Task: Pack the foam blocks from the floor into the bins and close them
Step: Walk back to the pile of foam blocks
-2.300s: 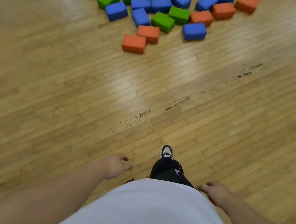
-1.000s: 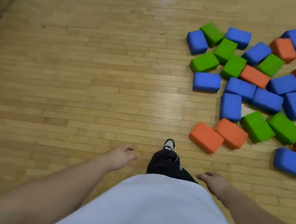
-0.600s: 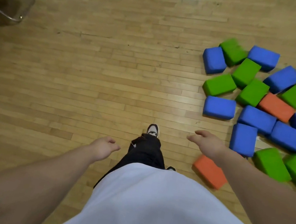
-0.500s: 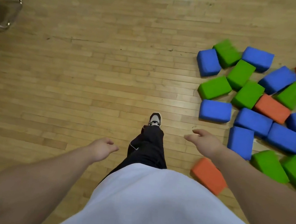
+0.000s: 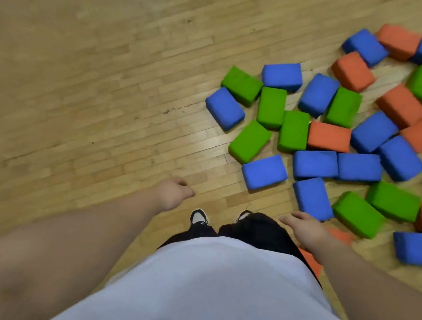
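Right of bare floor, foam blocks; left hand seemingly curled, right hand spread, both empty

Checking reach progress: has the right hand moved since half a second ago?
Yes. The right hand has drawn back from beside the blue block toward the body.

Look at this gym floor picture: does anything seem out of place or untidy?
Yes. Foam blocks in blue, green and orange lie scattered at all angles on the wooden floor, some touching. No bin is in view. One orange block sits partly hidden under the right hand.
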Tool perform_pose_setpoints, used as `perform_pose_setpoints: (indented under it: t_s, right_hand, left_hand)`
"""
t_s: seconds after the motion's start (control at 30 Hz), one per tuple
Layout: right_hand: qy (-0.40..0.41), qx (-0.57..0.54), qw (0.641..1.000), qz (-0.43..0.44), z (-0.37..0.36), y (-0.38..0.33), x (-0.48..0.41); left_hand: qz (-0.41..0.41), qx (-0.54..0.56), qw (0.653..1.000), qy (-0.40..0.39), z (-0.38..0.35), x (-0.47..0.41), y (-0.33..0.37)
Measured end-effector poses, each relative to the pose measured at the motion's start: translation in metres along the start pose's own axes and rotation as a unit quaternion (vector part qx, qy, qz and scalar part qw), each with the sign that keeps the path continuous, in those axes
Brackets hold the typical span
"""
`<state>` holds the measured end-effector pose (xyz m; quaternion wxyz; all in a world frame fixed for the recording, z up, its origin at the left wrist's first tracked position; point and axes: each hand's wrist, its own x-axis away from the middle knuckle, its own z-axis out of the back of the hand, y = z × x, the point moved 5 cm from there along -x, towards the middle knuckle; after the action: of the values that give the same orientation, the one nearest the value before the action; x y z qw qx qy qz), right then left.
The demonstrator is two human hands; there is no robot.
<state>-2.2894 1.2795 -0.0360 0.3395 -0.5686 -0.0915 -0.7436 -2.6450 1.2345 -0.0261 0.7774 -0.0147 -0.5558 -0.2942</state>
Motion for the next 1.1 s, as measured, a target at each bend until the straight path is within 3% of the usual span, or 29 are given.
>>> perform_pose_setpoints:
  t_s: [0.13, 0.47, 0.67, 0.9, 1.03, 1.1]
  right_hand:
    - [0.004, -0.032, 0.999, -0.01, 0.022, -0.04, -0.031]
    - [-0.004, -0.053, 0.996, 0.078, 0.078, -0.18, -0.126]
    - [0.049, -0.13, 0.99, 0.013, 0.069, -0.221, -0.207]
    - [0.078, -0.218, 0.971, -0.06, -0.016, -0.247, -0.409]
    - [0.145, -0.233, 0.957, -0.092, -0.079, -0.219, -0.573]
    - [0.184, -0.233, 0.946, -0.132, -0.104, -0.201, -0.634]
  left_hand:
    - [-0.054, -0.044, 0.998, 0.006, 0.041, -0.039, 0.09]
    - [0.006, -0.098, 0.995, 0.029, 0.116, -0.118, 0.186]
    - [-0.039, -0.235, 0.971, -0.025, 0.142, -0.226, 0.289]
    - [-0.177, -0.451, 0.871, -0.082, 0.096, -0.474, 0.383]
    - [-0.258, -0.561, 0.779, -0.109, 0.026, -0.642, 0.383]
    - [-0.255, -0.605, 0.744, -0.126, 0.001, -0.715, 0.366]
